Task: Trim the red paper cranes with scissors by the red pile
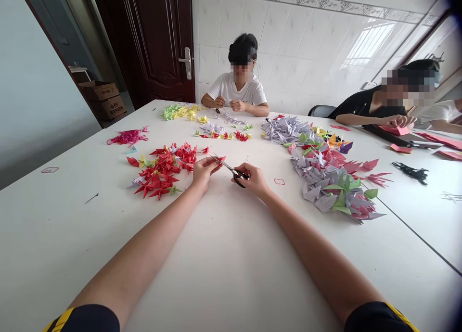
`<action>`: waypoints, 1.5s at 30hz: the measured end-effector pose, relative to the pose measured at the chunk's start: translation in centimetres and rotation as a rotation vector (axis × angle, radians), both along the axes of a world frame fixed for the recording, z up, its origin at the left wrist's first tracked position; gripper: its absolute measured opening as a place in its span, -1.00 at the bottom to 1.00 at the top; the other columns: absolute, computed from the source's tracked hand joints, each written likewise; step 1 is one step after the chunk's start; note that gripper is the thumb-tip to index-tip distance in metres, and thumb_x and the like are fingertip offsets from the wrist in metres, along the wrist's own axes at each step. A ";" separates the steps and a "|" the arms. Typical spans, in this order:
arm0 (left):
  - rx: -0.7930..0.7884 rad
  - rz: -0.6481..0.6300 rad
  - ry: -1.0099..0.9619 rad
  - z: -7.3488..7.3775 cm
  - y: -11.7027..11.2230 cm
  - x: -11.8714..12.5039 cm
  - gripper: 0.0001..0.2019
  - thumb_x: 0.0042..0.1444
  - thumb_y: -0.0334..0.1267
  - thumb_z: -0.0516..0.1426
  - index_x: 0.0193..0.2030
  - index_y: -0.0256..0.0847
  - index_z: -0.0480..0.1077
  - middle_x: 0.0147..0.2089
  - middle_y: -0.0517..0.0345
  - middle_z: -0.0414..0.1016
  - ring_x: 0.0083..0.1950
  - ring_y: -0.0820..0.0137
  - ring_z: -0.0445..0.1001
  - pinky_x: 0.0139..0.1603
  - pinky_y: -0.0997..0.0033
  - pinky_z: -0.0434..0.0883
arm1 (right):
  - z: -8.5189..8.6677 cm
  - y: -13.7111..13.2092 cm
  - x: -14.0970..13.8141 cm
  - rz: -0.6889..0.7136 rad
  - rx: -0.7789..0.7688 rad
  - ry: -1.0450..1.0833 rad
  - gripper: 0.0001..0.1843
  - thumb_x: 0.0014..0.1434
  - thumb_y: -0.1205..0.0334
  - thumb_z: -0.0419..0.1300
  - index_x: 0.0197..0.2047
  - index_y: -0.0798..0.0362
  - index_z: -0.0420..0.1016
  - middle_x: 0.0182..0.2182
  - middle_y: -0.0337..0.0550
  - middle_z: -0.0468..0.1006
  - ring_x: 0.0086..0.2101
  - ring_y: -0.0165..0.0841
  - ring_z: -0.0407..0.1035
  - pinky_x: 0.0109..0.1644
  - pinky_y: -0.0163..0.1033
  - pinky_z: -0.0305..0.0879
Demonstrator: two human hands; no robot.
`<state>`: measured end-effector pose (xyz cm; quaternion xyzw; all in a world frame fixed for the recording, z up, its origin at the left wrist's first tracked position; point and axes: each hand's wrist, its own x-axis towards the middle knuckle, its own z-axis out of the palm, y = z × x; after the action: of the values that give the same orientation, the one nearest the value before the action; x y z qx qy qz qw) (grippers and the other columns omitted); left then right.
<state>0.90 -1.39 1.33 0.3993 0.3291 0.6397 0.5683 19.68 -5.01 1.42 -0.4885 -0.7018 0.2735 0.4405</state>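
My left hand (204, 171) pinches a small red folded paper piece (219, 159) just above the white table (224, 255). My right hand (252, 177) grips black-handled scissors (234, 171), whose blades point left and up at that red piece. A heap of red paper cranes (162, 171) lies just left of my left hand. To the right of my right hand sits a heap of grey, pink and green paper cranes (332, 183).
A person in a white shirt (238, 89) sits across the table with yellow and mixed paper pieces (180, 111) before them. Another person in black (371, 108) works at the right. A pink tangle (127, 137) lies far left, a black tangle (411, 172) at right.
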 end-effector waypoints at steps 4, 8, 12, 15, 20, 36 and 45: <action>0.006 0.001 -0.008 0.1 -0.1 0.0 -0.73 -0.28 -0.29 0.40 -0.39 -0.29 0.52 -0.32 0.08 0.57 -0.24 0.38 0.55 0.08 0.13 0.47 | 0.0 -0.1 -0.2 -0.025 0.012 -0.016 -0.69 -0.06 0.10 0.32 -0.22 0.01 0.47 -0.43 -0.24 0.56 -0.47 -0.40 0.27 -0.33 -0.26 0.21; 0.012 -0.006 0.013 0.1 -0.1 0.0 -0.75 -0.28 -0.29 0.40 -0.41 -0.28 0.51 -0.34 0.10 0.57 -0.26 0.38 0.55 0.06 0.15 0.48 | 0.0 -0.2 -0.5 -0.062 0.049 -0.060 -0.69 -0.07 0.07 0.33 -0.24 -0.01 0.47 -0.43 -0.25 0.53 -0.49 -0.41 0.22 -0.34 -0.26 0.20; -0.001 -0.013 0.023 -0.1 0.0 -0.1 -0.74 -0.26 -0.29 0.40 -0.39 -0.29 0.51 -0.33 0.08 0.57 -0.26 0.38 0.56 0.07 0.13 0.48 | 0.0 -0.3 -0.7 -0.081 0.058 -0.074 -0.69 -0.07 0.05 0.34 -0.26 -0.01 0.46 -0.45 -0.26 0.51 -0.49 -0.42 0.20 -0.35 -0.26 0.20; 0.003 -0.028 0.025 -0.2 0.1 -0.1 -0.74 -0.26 -0.28 0.40 -0.39 -0.30 0.51 -0.34 0.08 0.56 -0.26 0.38 0.57 0.08 0.12 0.47 | 0.1 -0.3 -0.8 -0.077 0.057 -0.077 -0.69 -0.07 0.05 0.33 -0.26 -0.01 0.45 -0.45 -0.26 0.50 -0.49 -0.42 0.20 -0.36 -0.26 0.20; 0.000 -0.040 0.013 -0.1 -0.1 -0.1 -0.73 -0.28 -0.28 0.42 -0.41 -0.29 0.51 -0.34 0.08 0.56 -0.26 0.36 0.57 0.08 0.11 0.48 | 0.2 -0.4 -0.8 -0.059 0.060 -0.074 -0.69 -0.07 0.05 0.33 -0.27 -0.01 0.43 -0.47 -0.26 0.48 -0.50 -0.41 0.19 -0.38 -0.27 0.17; -0.022 -0.075 -0.006 -0.1 0.0 -0.2 -0.72 -0.29 -0.30 0.42 -0.39 -0.32 0.52 -0.33 0.06 0.58 -0.25 0.34 0.59 0.10 0.12 0.47 | 0.4 -0.5 -0.7 -0.068 0.058 -0.097 -0.70 -0.06 0.05 0.31 -0.27 -0.01 0.42 -0.48 -0.27 0.44 -0.51 -0.42 0.16 -0.40 -0.28 0.14; -0.008 -0.097 0.014 -0.2 0.0 -0.1 -0.72 -0.28 -0.30 0.43 -0.40 -0.31 0.52 -0.35 0.07 0.58 -0.25 0.33 0.58 0.10 0.09 0.46 | 0.5 -0.6 -0.6 -0.057 0.061 -0.096 -0.65 -0.08 0.01 0.34 -0.27 -0.01 0.41 -0.46 -0.28 0.42 -0.49 -0.42 0.18 -0.38 -0.28 0.15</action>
<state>0.77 -1.36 1.09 0.4172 0.3158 0.6073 0.5978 19.03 -5.63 1.91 -0.5073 -0.7160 0.2157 0.4283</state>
